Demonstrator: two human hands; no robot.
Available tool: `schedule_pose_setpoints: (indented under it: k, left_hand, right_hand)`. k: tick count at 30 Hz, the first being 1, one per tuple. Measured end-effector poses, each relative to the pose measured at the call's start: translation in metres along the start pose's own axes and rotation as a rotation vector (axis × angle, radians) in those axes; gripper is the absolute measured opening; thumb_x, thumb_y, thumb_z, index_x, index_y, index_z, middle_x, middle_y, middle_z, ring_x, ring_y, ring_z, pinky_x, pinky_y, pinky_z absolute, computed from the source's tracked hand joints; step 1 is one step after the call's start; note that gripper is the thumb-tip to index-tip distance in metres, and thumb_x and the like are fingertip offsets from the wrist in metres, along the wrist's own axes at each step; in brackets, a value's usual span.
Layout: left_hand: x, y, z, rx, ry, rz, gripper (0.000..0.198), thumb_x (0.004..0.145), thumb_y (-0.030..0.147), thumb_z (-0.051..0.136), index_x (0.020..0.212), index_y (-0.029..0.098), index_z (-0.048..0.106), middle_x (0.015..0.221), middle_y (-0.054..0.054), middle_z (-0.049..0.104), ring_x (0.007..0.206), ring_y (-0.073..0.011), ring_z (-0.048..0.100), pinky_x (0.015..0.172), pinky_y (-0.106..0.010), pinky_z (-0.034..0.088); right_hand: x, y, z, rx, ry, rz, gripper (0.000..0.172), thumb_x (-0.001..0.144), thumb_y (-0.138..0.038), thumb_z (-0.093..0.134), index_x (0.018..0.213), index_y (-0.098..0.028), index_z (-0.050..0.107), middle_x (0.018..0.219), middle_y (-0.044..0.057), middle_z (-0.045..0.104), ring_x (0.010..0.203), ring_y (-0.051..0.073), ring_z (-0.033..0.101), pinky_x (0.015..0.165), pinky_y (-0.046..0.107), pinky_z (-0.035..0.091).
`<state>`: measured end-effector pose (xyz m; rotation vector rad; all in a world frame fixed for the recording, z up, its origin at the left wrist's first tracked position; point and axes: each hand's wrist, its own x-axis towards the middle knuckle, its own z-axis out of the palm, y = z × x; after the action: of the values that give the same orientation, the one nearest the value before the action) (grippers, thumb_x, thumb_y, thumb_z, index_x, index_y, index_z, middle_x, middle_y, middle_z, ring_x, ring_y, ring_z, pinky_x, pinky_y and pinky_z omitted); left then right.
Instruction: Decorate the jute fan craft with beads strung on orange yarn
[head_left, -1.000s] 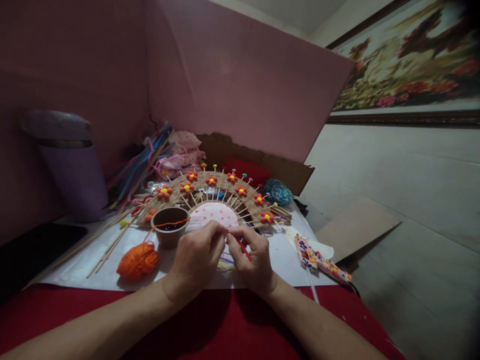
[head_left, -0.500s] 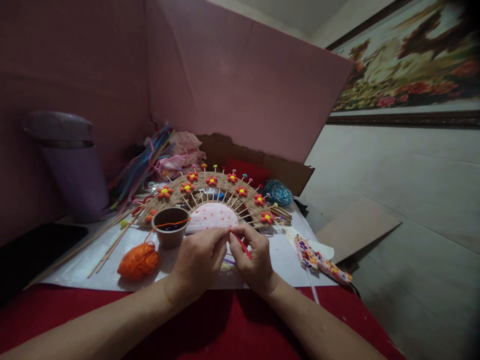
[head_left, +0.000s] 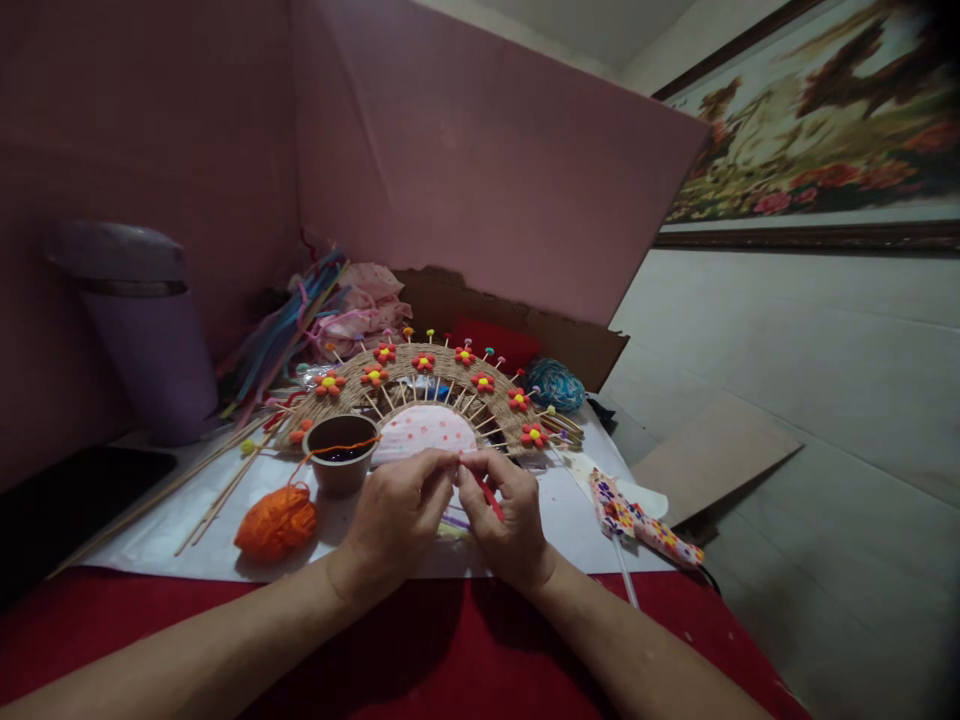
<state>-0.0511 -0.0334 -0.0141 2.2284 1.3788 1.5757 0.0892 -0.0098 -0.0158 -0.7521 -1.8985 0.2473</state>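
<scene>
Red strip (head_left: 491, 498): located in the right hand, above the near middle of the worktop (head_left: 667, 640).

Left to right: black slab (head_left: 82, 515) cut off by the left edge, nature not established. Purple tumbler (head_left: 150, 360) behind it. Orange yarn ball (head_left: 276, 525) lies just beside the brown cup (head_left: 341, 475); the cup's dark contents are hard to make out.

Left hand (head_left: 397, 505): thumb and index fingers brought together, tips meeting those of the other hand; whether they pinch the strip cannot be told. Half-round woven piece (head_left: 450, 368) stands beyond the 2 hands, its lower part hidden by them.

Right hand (head_left: 510, 515): fingers closed around the strip, covering much of it. Visible length slants, long axis running from the joined fingertips at far left to a free end pointing near right. Flower-patterned wrap (head_left: 649, 525) lies farther right. Framed picture (head_left: 817, 120) is cut off at the right edge.
</scene>
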Motion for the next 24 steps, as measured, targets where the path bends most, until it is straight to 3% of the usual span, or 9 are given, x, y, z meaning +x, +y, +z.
schedule_pose_setpoints:
  k: [24]
  left_hand:
    - [0.0015, -0.0036, 0.0, -0.017, 0.007, -0.12, 0.013, 0.085, 0.02, 0.049, 0.084, 0.017, 0.062, 0.073, -0.003, 0.069, 0.066, -0.0157, 0.063, 0.064, -0.028, 0.046]
  right_hand:
    - [-0.0002, 0.0029, 0.0016, 0.002, 0.026, -0.001, 0.012, 0.082, -0.015, 0.052, 0.083, -0.016, 0.063, 0.071, 0.003, 0.063, 0.063, 0.014, 0.055, 0.058, 0.024, 0.041]
